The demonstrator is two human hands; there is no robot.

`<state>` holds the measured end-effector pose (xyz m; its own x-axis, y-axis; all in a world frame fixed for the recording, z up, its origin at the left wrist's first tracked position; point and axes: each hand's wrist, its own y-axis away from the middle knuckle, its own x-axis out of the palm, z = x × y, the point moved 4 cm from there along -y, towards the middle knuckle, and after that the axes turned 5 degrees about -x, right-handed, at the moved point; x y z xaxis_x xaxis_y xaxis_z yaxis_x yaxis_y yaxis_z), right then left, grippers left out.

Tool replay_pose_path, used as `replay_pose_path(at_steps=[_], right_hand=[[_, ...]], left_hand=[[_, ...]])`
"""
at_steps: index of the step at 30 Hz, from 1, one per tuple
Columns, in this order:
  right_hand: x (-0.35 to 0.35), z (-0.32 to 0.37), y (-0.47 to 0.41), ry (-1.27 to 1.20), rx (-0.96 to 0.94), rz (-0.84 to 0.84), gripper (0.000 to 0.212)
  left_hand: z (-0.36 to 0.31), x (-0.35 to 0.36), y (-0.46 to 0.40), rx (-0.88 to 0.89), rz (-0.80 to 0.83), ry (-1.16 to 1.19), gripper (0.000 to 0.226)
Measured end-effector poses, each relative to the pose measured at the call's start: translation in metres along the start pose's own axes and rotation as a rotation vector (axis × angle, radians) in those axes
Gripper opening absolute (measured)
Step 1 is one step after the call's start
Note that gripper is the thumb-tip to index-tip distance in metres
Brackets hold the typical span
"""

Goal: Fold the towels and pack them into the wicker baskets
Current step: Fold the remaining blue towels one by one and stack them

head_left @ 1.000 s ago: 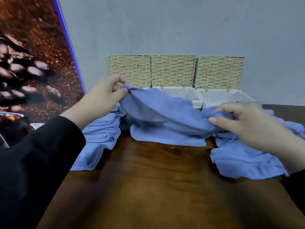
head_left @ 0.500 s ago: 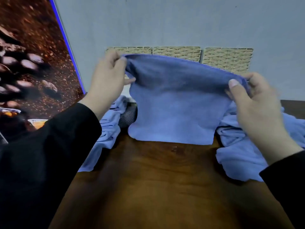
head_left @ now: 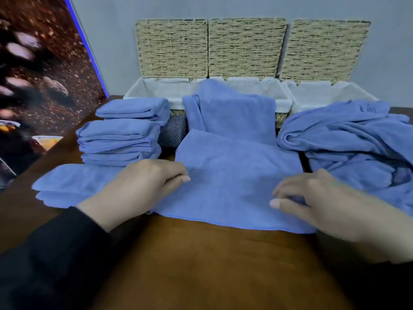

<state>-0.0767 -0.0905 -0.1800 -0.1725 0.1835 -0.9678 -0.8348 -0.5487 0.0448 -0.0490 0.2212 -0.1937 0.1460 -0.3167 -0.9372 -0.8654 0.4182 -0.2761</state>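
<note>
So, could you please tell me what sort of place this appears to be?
Probably a staged indoor workstation, perhaps in a café: a wooden table, a coffee-bean poster, and lidded wicker baskets against a plain wall.

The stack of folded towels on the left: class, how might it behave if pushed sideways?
The stack of folded towels is tall and uneven, so its top layers would probably slide or topple. The soft cloth would likely drag on the wooden table rather than glide.

Loose towel pile (head_left: 348, 139) cut off at right edge. Left poster (head_left: 33, 74) blurred (motion). Dark object (head_left: 173, 133) behind folded stack (head_left: 120, 133) mostly hidden, unidentifiable.
</note>
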Motion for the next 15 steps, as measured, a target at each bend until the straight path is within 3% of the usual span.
replay_pose_path(at_steps=[3,5,10,15], right_hand=[[0.005,0.008,-0.017,-0.115,-0.068,-0.195,0.02],[0.019,0.011,-0.023,-0.126,-0.069,-0.164,0.004],[0.026,0.01,-0.022,-0.132,-0.065,-0.214,0.01],[0.025,0.014,-0.033,-0.093,-0.065,-0.178,0.022]], left_hand=[[-0.004,0.011,-0.015,0.055,0.096,0.018,0.022],[-0.01,0.018,-0.014,0.081,0.16,0.034,0.028],[-0.018,0.018,-0.015,0.021,0.117,-0.055,0.04],[-0.029,0.019,-0.042,-0.072,0.2,-0.18,0.039]])
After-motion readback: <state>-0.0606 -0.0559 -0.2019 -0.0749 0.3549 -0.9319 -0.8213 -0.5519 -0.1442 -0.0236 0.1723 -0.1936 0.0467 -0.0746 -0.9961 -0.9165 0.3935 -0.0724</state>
